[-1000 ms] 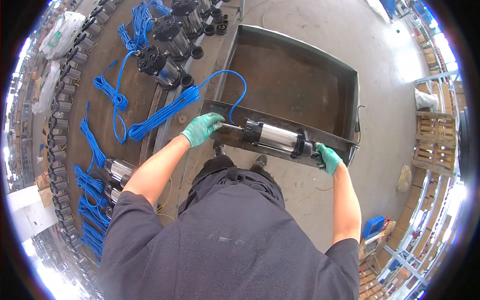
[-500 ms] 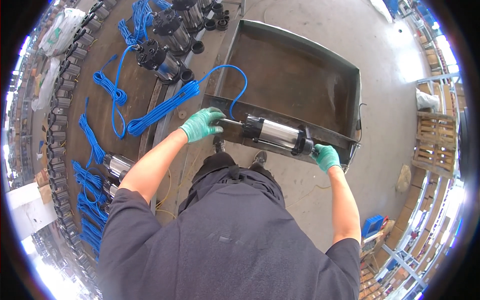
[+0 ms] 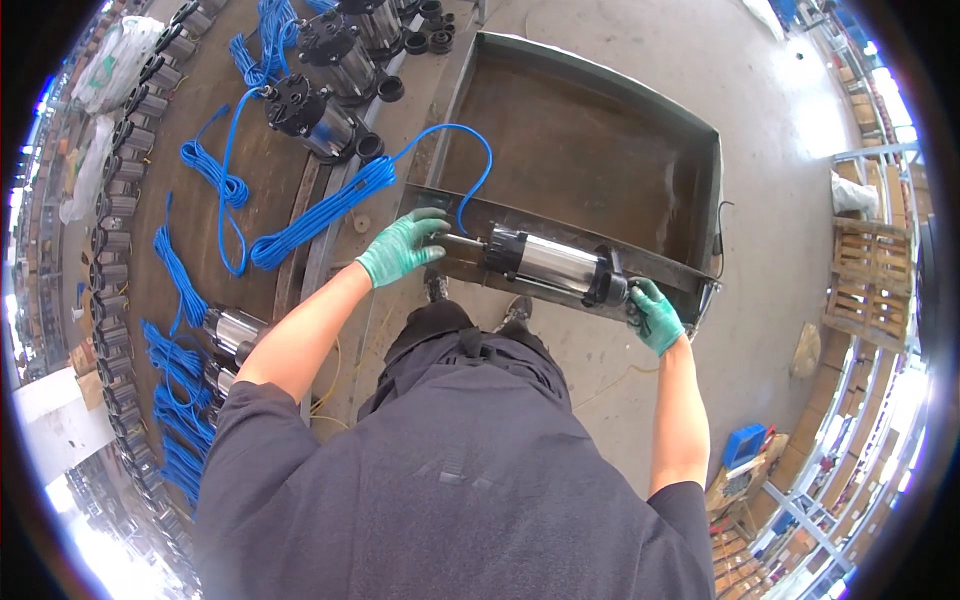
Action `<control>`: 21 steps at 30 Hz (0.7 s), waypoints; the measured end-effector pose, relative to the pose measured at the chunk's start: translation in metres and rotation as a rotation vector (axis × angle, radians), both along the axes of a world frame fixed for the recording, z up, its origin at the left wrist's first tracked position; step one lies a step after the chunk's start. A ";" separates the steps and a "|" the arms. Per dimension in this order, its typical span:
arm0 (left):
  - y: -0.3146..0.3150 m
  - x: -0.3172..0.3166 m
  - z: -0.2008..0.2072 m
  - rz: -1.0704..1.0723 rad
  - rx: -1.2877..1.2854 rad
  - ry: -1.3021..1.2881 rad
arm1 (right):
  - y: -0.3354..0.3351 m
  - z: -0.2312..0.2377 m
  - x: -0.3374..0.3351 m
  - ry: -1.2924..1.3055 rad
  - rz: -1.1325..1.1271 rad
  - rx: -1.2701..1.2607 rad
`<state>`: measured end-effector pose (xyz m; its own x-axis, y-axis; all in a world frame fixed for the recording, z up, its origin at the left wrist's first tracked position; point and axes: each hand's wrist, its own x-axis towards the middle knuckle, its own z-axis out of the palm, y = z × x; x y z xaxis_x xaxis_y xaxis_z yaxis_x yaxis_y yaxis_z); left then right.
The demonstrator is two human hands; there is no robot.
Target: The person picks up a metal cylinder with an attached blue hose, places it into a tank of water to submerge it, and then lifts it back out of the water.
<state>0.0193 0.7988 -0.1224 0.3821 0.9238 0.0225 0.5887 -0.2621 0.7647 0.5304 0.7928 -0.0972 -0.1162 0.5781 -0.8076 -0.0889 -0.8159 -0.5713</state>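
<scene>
A silver and black cylindrical pump (image 3: 555, 265) lies on its side across the near ledge of a metal tray (image 3: 716, 200). My left hand (image 3: 402, 248), in a green glove, is closed around the end of a thin metal rod (image 3: 460, 240). That rod points at the pump's black left end; its grip is hidden, so its kind is unclear. My right hand (image 3: 655, 315), also gloved, has its fingers curled against the pump's black right end. A blue cable (image 3: 488, 165) loops from a tied coil (image 3: 335, 215) down to the pump's left end.
Several upright pumps (image 3: 310, 115) stand on the bench at the upper left, beside small black fittings (image 3: 390, 88). Blue cable coils (image 3: 180, 270) lie along that bench. Rows of motor parts (image 3: 118, 205) line the far left. A wooden pallet (image 3: 868, 265) stands at the right.
My right hand has shifted slightly down and turned at the pump's right end, with its fingers showing more. The left hand and the rod stay nearly in place.
</scene>
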 end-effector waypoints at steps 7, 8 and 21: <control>0.025 0.026 0.006 0.601 -0.999 -0.335 | 0.002 0.008 0.007 0.313 -0.164 -0.051; 0.024 0.029 0.007 0.692 -1.087 -0.445 | 0.007 0.007 0.013 0.352 -0.104 -0.080; 0.007 0.001 0.002 0.347 -0.721 -0.237 | 0.031 0.026 -0.001 -0.117 0.448 0.001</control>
<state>0.0201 0.8063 -0.1206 0.1323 0.8067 -0.5759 0.3482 0.5062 0.7890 0.5292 0.8243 -0.0709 -0.2626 0.4926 -0.8297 0.3379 -0.7585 -0.5573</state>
